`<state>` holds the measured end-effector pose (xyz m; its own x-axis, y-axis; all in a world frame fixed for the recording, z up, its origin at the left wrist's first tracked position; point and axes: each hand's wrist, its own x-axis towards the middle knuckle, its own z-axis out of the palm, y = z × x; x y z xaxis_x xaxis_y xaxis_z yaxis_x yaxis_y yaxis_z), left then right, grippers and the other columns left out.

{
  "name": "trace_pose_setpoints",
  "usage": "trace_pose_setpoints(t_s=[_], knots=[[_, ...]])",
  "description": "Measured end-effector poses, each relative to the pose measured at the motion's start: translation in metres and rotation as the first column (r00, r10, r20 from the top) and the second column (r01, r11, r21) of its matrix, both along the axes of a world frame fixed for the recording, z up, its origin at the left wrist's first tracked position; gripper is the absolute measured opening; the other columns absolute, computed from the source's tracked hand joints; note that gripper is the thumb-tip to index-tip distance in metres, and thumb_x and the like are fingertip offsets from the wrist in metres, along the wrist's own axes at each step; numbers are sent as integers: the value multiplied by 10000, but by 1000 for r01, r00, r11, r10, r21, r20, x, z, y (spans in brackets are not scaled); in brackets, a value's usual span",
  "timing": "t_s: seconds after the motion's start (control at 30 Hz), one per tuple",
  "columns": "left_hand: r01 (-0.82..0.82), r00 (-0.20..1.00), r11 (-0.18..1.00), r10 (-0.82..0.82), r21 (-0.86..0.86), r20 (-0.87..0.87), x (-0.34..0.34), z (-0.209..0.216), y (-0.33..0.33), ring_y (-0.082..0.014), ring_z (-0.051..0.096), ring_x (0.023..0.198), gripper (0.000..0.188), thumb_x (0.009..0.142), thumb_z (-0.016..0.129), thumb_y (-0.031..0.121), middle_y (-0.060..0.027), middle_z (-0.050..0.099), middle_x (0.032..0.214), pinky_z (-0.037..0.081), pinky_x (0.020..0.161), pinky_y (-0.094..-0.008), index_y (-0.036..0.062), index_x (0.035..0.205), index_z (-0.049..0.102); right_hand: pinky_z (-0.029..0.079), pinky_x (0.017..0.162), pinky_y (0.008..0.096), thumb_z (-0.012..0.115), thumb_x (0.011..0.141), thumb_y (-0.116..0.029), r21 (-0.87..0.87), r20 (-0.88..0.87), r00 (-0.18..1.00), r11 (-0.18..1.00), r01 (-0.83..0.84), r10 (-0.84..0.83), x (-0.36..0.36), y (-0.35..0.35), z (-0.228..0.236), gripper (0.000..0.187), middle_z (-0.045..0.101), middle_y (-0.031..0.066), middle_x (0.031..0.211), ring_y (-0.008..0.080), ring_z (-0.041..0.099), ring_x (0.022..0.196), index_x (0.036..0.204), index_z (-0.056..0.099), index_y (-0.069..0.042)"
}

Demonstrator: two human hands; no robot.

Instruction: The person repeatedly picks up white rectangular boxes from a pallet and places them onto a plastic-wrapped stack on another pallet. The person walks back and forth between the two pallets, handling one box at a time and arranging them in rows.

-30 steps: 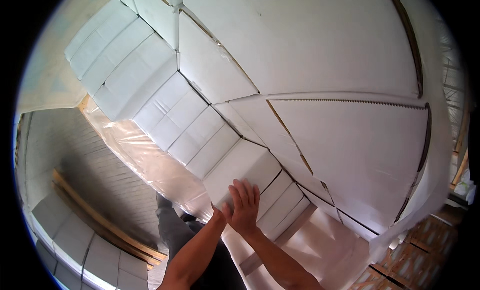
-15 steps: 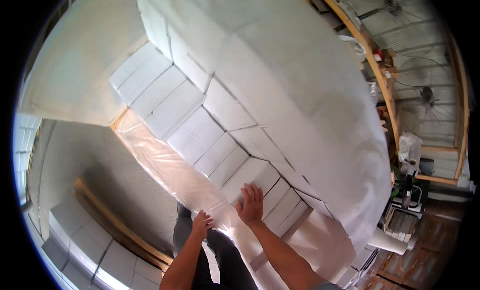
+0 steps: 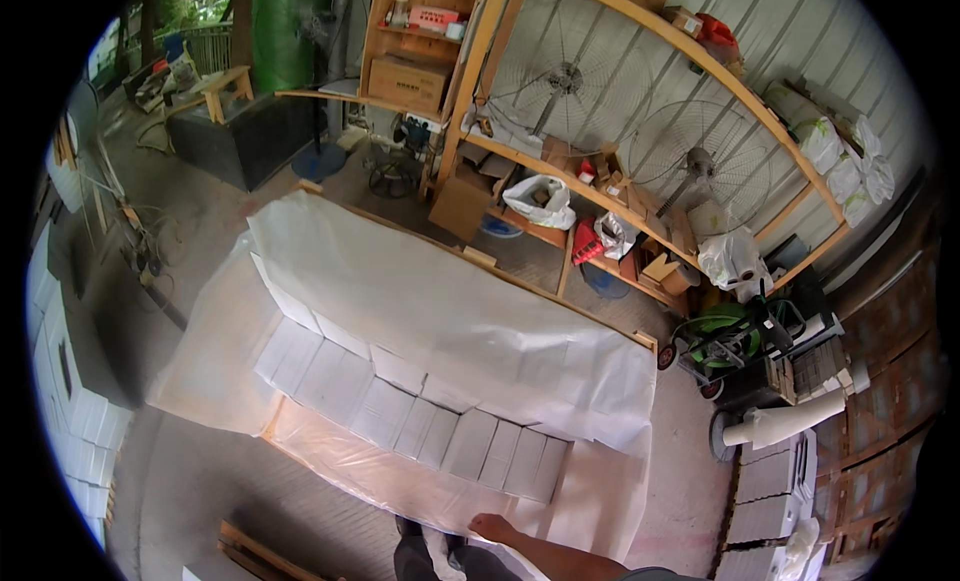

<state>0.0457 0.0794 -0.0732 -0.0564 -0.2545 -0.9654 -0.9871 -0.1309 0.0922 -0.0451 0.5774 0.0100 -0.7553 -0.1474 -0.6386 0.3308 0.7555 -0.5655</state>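
Observation:
My right hand [image 3: 492,526] is at the near edge of a clear plastic sheet [image 3: 350,466], its fingers curled closed where the sheet's edge meets them. My forearm comes in from the lower right. My left hand is out of view. Beyond the sheet's near strip, white boxes [image 3: 415,428] stand side by side in a row. Behind them more white boxes [image 3: 395,369] lean or stand along the back, partly under a whitish plastic sheet [image 3: 430,301] that spreads over the far side.
A wooden shelf frame [image 3: 600,196] with bags, cartons and large fans stands beyond. White boxes are stacked at left [image 3: 90,411] and right [image 3: 770,521]. A white film roll [image 3: 800,418] and a wheeled cart [image 3: 730,331] are at right. Wooden boards [image 3: 270,556] lie near my legs.
My view has risen and drawn back, showing the whole row and the shelves. My right hand has left the box tops for the sheet's near edge; my left hand has gone out of view.

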Motion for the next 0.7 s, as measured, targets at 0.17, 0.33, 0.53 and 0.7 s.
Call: trace_pose_setpoints(t_s=[0.17,0.33,0.53,0.7], knots=[[-47,983,988,73,150,-170,14,44,41,-213,547,585,326,914,452,377,-83,578,743,438,517,-385,75,990,546,495,742,397,552,814,-262,208,47,817,795,-570,574,67,39,-17,288,641,95,940,281,605,900,1057,609,-119],[-154,917,942,249,299,-311,70,84,78,-196,551,618,280,905,472,376,-52,589,746,443,566,-390,118,960,567,505,641,445,601,739,-156,113,-121,889,896,-430,442,96,74,-26,143,658,93,855,300,632,808,871,613,-102],[-297,851,940,340,169,-401,176,115,101,-175,513,552,250,902,485,354,-55,570,696,426,488,-346,132,811,556,504,604,321,525,867,-231,-129,408,904,972,197,-129,99,93,-15,258,638,62,914,173,628,759,1044,599,-59],[-440,858,863,486,249,-166,304,71,88,-245,588,602,376,916,420,370,-134,575,759,470,496,-377,30,1004,551,475,569,306,507,886,-254,-91,482,860,967,239,-167,105,78,21,256,630,80,898,189,623,723,1034,588,-61]])
